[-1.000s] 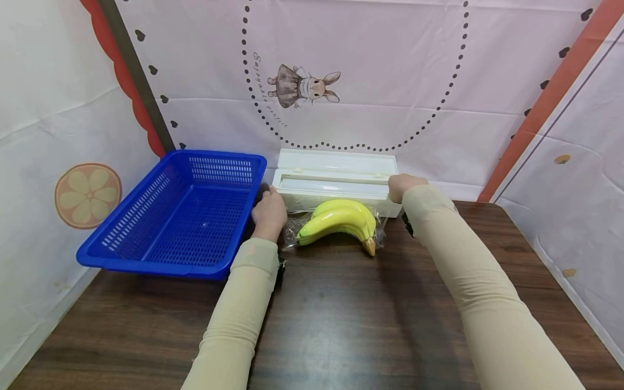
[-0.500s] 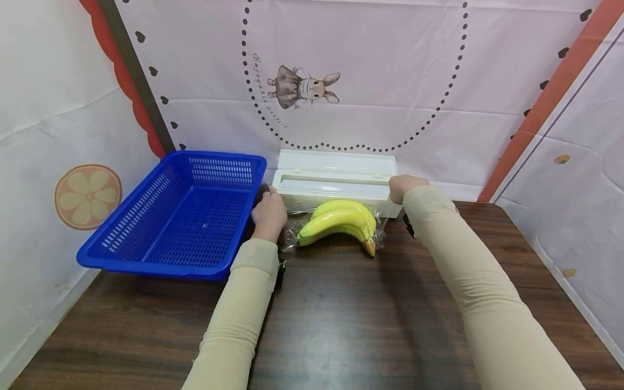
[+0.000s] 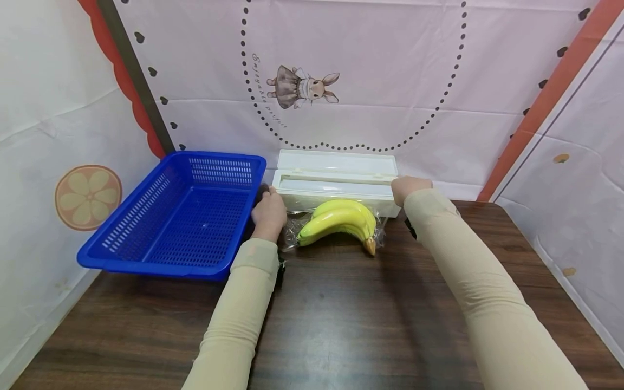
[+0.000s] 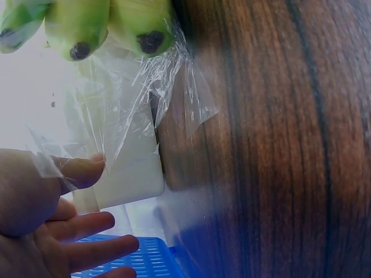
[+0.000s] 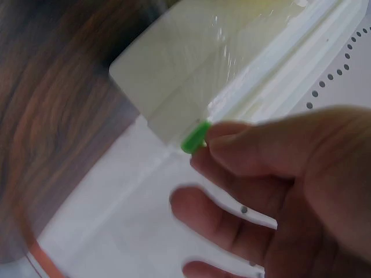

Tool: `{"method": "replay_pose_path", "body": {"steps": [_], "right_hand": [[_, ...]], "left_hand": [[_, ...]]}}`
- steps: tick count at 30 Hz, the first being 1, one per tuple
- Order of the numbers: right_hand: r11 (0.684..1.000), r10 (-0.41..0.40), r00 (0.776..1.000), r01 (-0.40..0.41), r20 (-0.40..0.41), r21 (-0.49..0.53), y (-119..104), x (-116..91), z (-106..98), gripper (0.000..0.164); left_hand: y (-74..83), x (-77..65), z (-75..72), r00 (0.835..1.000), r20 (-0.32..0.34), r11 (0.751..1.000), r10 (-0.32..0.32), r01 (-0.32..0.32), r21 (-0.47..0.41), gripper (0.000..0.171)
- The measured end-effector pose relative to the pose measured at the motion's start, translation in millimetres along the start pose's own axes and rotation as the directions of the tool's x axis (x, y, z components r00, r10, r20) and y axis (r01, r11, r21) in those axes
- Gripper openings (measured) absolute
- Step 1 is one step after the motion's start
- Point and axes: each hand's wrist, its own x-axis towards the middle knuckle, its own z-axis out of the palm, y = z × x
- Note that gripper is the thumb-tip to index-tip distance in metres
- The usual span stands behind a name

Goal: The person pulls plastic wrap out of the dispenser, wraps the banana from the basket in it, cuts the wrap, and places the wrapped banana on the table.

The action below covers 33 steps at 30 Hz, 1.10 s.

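A white cling film dispenser point(image 3: 297, 202) stands at the back of the table, its lid point(image 3: 336, 160) raised. Clear film point(image 3: 291, 233) hangs over its front edge beneath a bunch of yellow-green bananas point(image 3: 336, 221). With thumb and fingers, my left hand point(image 3: 270, 214) holds the dispenser's left end; in the left wrist view the thumb point(image 4: 81, 171) lies over the film there. My right hand point(image 3: 411, 189) is at the right end. Its thumb and index finger pinch a small green slide cutter point(image 5: 196, 138), which the head view hides.
A blue plastic basket point(image 3: 205, 269) stands left of the dispenser, close beside my left hand. Dark wood tabletop point(image 3: 331, 325) stretches in front of the bananas. A printed white cloth point(image 3: 390, 81) hangs behind as a backdrop.
My right hand has shifted slightly to the right along the dispenser's end. The left hand, bananas and basket have stayed in place.
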Motion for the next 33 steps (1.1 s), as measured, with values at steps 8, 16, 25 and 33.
{"method": "replay_pose_path", "body": {"steps": [8, 16, 25, 33], "right_hand": [[0.994, -0.059, 0.996, 0.064, -0.063, 0.086, 3, -6, 4, 0.015], [0.976, -0.106, 0.968, 0.144, -0.228, 0.16, 11, 4, 27, 0.028], [0.961, -0.025, 0.932, 0.122, -0.362, 0.248, 18, -1, 46, 0.028], [0.962, -0.007, 0.919, 0.114, -0.394, 0.248, 18, 1, 59, 0.029]], "left_hand": [[-5.3, 1.5, -2.7, 1.0, -0.018, 1.0, -0.013, 0.013, -0.001, 0.065], [-6.4, 2.1, -4.6, 1.0, -0.015, 1.0, -0.025, 0.025, 0.013, 0.069], [2.1, 2.7, -2.6, 1.0, -0.018, 1.0, -0.014, 0.015, 0.015, 0.058], [4.7, 0.5, -2.5, 1.0, -0.017, 1.0, -0.018, 0.018, 0.009, 0.063]]}}
